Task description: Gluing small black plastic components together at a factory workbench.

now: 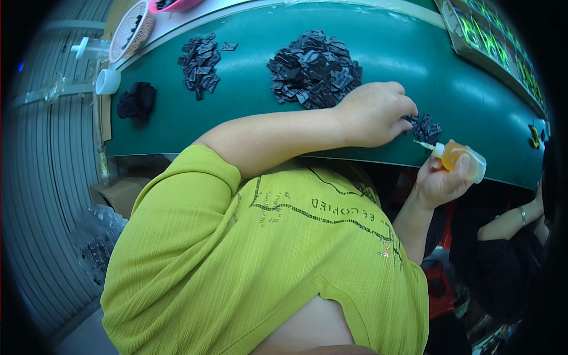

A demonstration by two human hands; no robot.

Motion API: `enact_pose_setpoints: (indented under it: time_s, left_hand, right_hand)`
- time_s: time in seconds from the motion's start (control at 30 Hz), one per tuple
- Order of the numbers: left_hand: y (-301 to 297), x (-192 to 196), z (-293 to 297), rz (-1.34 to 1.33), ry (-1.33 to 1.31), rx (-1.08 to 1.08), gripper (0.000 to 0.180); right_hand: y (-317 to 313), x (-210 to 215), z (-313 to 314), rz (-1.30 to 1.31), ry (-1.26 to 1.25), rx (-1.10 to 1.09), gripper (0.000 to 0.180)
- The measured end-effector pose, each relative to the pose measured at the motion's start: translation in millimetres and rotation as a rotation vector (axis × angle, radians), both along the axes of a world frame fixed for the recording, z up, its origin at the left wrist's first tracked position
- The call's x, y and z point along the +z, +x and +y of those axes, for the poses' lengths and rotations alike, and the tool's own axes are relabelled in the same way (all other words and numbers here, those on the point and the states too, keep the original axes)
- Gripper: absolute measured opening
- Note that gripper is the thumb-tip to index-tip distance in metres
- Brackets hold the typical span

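Left hand (pixel 378 113) was curled down, fingertips pinning small black pieces (pixel 426 127) on the green bench (pixel 248 112), just right of the big pile (pixel 315 70). Right hand (pixel 441 180) was wrapped round a glue bottle (pixel 460 160), nozzle at them. Pieces looked light and flimsy; I'd pinch edges.

I see a green bench (pixel 236 106) curving across the top of my view. Two heaps of black pieces lie on it: the big heap (pixel 315 70) near the middle and a smaller heap (pixel 200 63) to its left. Further left sits a crumpled black cloth (pixel 136 101), with a white cup (pixel 107 81) just beside the bench edge. A woven basket (pixel 131 23) and a pink bowl (pixel 176 5) stand beyond. A cardboard box (pixel 121 193) rests below the bench.
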State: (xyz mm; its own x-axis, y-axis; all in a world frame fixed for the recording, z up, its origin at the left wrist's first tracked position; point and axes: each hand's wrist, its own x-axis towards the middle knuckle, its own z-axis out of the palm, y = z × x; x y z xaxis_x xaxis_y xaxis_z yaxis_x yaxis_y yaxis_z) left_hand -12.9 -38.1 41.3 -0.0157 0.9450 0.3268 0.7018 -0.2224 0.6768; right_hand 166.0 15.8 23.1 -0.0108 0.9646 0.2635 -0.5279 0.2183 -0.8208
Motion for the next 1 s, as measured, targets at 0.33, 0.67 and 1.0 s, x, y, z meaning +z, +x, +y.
enact_pose_setpoints:
  time_s: [0.33,0.67,1.0]
  left_hand:
    - [-109.6,31.6,24.2,0.411,-0.442,0.366,0.030]
    - [-129.0,16.2,29.7,0.224,-0.472,0.330,0.025]
    - [-94.8,50.2,3.4,-0.408,-0.488,0.221,0.020]
  right_hand:
    - [-5.1,5.2,-3.3,-0.009,-0.027,0.017,0.021]
    - [-14.7,11.9,-6.2,-0.028,0.003,0.021,0.018]
    - [-15.7,9.6,-4.8,-0.028,-0.002,0.040,0.018]
